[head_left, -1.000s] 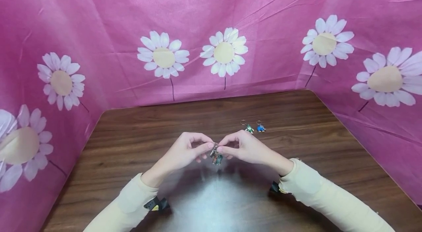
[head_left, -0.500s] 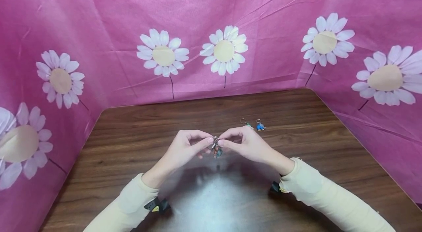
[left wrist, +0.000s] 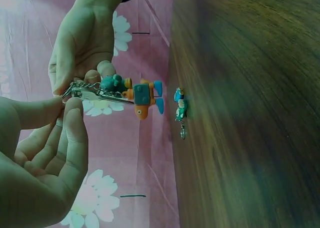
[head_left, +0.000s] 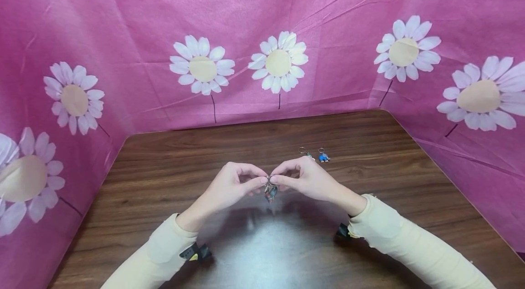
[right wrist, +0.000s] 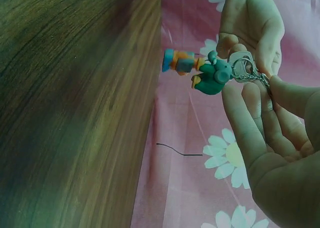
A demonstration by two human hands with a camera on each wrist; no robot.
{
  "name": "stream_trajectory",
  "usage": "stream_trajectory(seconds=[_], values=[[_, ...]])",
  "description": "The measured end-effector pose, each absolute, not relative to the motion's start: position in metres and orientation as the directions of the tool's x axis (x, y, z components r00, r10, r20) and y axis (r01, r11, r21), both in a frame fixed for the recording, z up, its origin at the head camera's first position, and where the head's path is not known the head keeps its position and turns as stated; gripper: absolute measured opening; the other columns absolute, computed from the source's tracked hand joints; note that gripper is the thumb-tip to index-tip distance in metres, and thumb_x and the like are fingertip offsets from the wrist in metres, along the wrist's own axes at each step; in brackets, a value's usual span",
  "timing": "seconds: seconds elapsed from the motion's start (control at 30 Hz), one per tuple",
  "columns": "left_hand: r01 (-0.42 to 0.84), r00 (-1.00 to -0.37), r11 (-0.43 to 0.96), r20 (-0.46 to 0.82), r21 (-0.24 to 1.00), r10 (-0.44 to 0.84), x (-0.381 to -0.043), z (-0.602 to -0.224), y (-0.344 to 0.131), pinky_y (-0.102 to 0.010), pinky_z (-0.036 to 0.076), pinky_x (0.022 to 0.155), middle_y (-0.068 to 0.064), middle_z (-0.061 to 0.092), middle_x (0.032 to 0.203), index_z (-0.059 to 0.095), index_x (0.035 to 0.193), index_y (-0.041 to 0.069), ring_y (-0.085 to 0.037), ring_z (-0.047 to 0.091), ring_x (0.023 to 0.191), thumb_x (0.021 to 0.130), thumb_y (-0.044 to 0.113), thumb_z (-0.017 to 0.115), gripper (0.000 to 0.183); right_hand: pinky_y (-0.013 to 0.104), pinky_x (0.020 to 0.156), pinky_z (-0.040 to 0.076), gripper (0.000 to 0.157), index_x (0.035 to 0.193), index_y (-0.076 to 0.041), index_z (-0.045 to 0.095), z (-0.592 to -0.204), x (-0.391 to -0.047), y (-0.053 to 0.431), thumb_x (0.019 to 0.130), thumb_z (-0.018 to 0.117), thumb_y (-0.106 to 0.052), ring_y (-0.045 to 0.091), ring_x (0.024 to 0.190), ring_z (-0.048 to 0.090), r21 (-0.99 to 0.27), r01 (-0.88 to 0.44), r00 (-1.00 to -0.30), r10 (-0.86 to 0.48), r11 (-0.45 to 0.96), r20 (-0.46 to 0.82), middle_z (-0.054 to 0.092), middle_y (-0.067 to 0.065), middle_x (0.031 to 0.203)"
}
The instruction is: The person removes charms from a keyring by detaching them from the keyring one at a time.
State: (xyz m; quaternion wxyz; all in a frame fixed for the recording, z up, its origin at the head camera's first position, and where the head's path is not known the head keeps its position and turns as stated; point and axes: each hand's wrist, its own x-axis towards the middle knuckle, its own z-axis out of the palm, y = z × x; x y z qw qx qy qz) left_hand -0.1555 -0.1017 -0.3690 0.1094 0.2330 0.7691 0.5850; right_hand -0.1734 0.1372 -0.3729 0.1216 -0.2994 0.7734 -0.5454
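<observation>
Both hands meet in the middle of the head view, thumb and forefinger of each pinching a metal key ring [head_left: 269, 179]. The left hand [head_left: 231, 184] is on its left side, the right hand [head_left: 307, 180] on its right. Below the fingertips dangle two small figure charms on chains, clear of the table. One is a green figure [right wrist: 212, 77]; the other is an orange figure [left wrist: 142, 98] with blue feet and a teal block on its body. A flat silver metal piece [right wrist: 243, 66] hangs among the chains. Fingertips partly hide the ring.
Beyond the right hand, two more keychains lie on the brown wooden table [head_left: 184, 152]: a blue figure keychain [head_left: 324, 157] and a green one [head_left: 310, 156], partly covered by that hand. A pink curtain [head_left: 246, 2] with white daisies surrounds the table's back and sides.
Both hands have shifted slightly up in view and keep working at the ring with small finger moves. The hanging charms swing and turn. The keychains on the table stay put.
</observation>
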Motion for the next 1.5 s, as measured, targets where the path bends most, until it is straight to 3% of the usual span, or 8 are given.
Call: stream_trajectory(seconds=[0.23,0.4,0.6,0.8,1.2,1.5], values=[[0.247,-0.874,0.237,0.111,0.94,0.473,-0.157,-0.373,-0.1,-0.033,0.062,0.072,-0.007,0.075,0.085,0.076,0.1,0.002,-0.033,0.072,0.079,0.095,0.012,0.073,0.011,0.041,0.075,0.063,0.013,0.104,-0.004,0.076,-0.372,-0.173,0.136,0.097,0.071,-0.014,0.025,0.085,0.075,-0.941,-0.282,-0.775,-0.622,0.186,0.109,0.077,0.005,0.095],[0.248,-0.881,0.233,0.118,0.94,0.459,-0.155,-0.371,-0.098,-0.032,0.062,0.071,-0.006,0.075,0.084,0.076,0.098,0.002,-0.039,0.071,0.081,0.095,0.01,0.072,0.009,0.038,0.074,0.063,0.013,0.104,-0.003,0.075,-0.372,-0.173,0.136,0.097,0.071,-0.013,0.024,0.084,0.075,-0.94,-0.288,-0.773,-0.624,0.184,0.114,0.076,0.005,0.095],[0.24,-0.89,0.226,0.121,0.944,0.439,-0.154,-0.37,-0.097,-0.033,0.062,0.071,-0.006,0.074,0.082,0.075,0.099,0.002,-0.026,0.071,0.076,0.095,0.01,0.071,0.01,0.043,0.075,0.062,0.013,0.104,-0.003,0.075,-0.371,-0.174,0.136,0.097,0.071,-0.013,0.024,0.085,0.075,-0.944,-0.281,-0.778,-0.617,0.174,0.118,0.076,0.006,0.095],[0.206,-0.901,0.171,0.119,0.963,0.417,-0.153,-0.372,-0.095,-0.033,0.062,0.074,-0.01,0.073,0.084,0.073,0.1,-0.001,-0.039,0.071,0.082,0.097,0.009,0.069,0.011,0.045,0.074,0.063,0.013,0.105,-0.003,0.075,-0.371,-0.175,0.134,0.097,0.071,-0.013,0.031,0.084,0.074,-0.945,-0.282,-0.786,-0.604,0.163,0.131,0.076,0.007,0.095],[0.166,-0.912,0.073,0.125,0.984,0.391,-0.155,-0.374,-0.094,-0.038,0.063,0.074,-0.015,0.073,0.089,0.068,0.103,-0.007,-0.023,0.072,0.078,0.098,0.006,0.066,0.014,0.044,0.072,0.063,0.013,0.104,-0.001,0.075,-0.375,-0.172,0.135,0.096,0.071,-0.011,0.029,0.08,0.075,-0.954,-0.263,-0.802,-0.582,0.145,0.133,0.076,0.01,0.095],[0.132,-0.914,0.085,0.088,0.988,0.396,-0.158,-0.381,-0.099,-0.047,0.061,0.08,-0.015,0.074,0.095,0.069,0.106,-0.007,-0.033,0.073,0.085,0.098,0.007,0.067,0.016,0.046,0.071,0.063,0.013,0.104,-0.003,0.075,-0.377,-0.172,0.134,0.097,0.07,-0.013,0.033,0.075,0.074,-0.941,-0.286,-0.798,-0.589,0.18,0.13,0.076,0.013,0.096]])
